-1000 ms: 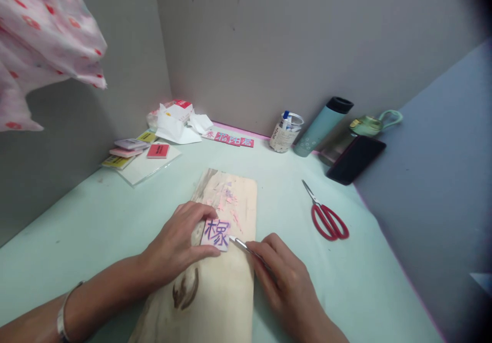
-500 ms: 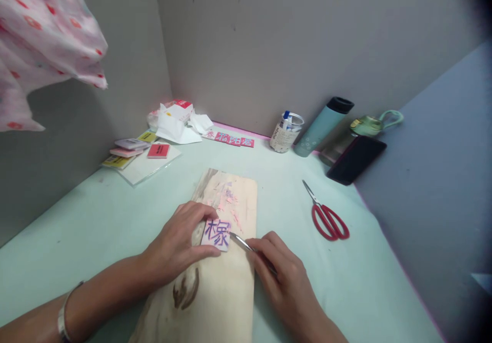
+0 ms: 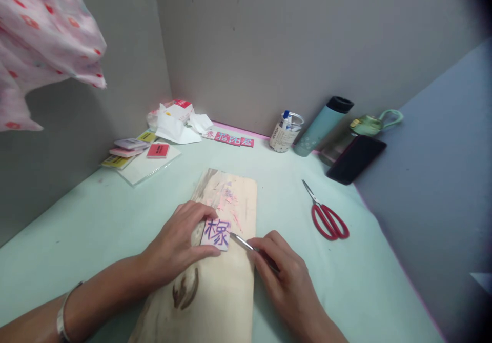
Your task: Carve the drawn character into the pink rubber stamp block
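Note:
A square carving block (image 3: 216,234), pale pink with a purple character on its top face, lies on a wooden board (image 3: 226,291). My left hand (image 3: 184,235) grips it between thumb and fingers from the left side. In my right hand (image 3: 282,268) is a slim metal carving knife (image 3: 242,241), held like a pen. Its tip meets or nearly meets the block's right edge; I cannot tell which. Pink and purple shavings (image 3: 229,199) are scattered on the board beyond the block.
Red-handled scissors (image 3: 329,221) lie to the right. Along the back stand a can of pens (image 3: 283,137), a blue tumbler (image 3: 322,127), a green-lidded bottle (image 3: 340,145) and a dark phone (image 3: 355,161). Carved tiles (image 3: 234,140), tissues (image 3: 172,127) and small blocks (image 3: 158,151) sit at back left.
Almost nothing differs. My right hand and the knife have shifted very slightly, while my left hand keeps the block in place.

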The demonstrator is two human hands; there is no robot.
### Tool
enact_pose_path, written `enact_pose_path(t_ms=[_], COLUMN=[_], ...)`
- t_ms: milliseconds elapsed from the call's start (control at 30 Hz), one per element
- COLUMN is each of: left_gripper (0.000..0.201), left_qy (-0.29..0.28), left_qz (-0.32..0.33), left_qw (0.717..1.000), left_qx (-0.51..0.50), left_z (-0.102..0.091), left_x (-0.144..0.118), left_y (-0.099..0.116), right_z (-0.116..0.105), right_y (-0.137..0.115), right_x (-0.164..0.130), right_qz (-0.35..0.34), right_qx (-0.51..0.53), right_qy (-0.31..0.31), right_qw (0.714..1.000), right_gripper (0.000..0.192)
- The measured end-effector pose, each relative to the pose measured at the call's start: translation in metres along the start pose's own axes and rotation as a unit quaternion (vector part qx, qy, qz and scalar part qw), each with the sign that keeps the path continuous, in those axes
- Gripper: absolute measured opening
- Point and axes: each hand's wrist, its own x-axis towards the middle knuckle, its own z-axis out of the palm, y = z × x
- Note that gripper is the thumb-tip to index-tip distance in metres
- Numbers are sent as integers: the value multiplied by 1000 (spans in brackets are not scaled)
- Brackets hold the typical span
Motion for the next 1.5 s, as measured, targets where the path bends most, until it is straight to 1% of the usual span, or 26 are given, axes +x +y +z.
enact_pose_path(t_ms=[233, 367, 533, 600, 700, 767, 900, 1033, 1133, 1233, 1367, 1500], left_gripper=[40, 38, 38, 38, 37, 38, 39, 39, 40, 41, 41, 40], left_qy=[-1, 0, 4, 5, 5, 5, 4, 1, 1, 3, 4, 9], left_qz=[5, 11, 24, 26, 27, 28, 29, 27, 33, 43, 58, 50], left_qw=[1000, 1000, 1000, 1000, 1000, 1000, 1000, 1000, 999, 999, 998, 999], left_qx=[0, 2, 5, 6, 5, 4, 3, 3, 3, 8, 12, 11], left_z=[1, 1, 1, 1, 2, 2, 2, 2, 2, 2, 2, 2], left_x=[1, 1, 0, 0, 0, 0, -1, -1, 0, 1, 1, 1], left_y=[-1, -2, -2, -3, -3, -3, -4, -4, -4, -4, -5, -5], right_z=[5, 1, 3, 4, 1, -2, -1, 2, 0, -3, -5, -3], right_y=[4, 6, 0, 0, 4, 6, 2, 0, 1, 2, 0, -1], right_x=[-2, -1, -3, -3, -2, -1, -2, -3, -3, -3, -3, -5], right_qz=[-18, -19, -39, -29, -14, -18, -26, -4, -20, -37, -39, -48], right_qx=[-6, -34, -14, -8, -17, -21, -6, -25, -44, -47, -55, -60], right_qy=[23, 65, 12, 14, 34, 38, 16, 23, 16, -2, -26, -31], right_qw=[1000, 997, 999, 999, 999, 999, 1000, 999, 999, 998, 997, 997], right_gripper=[19, 18, 19, 19, 18, 18, 19, 18, 17, 17, 17, 18])
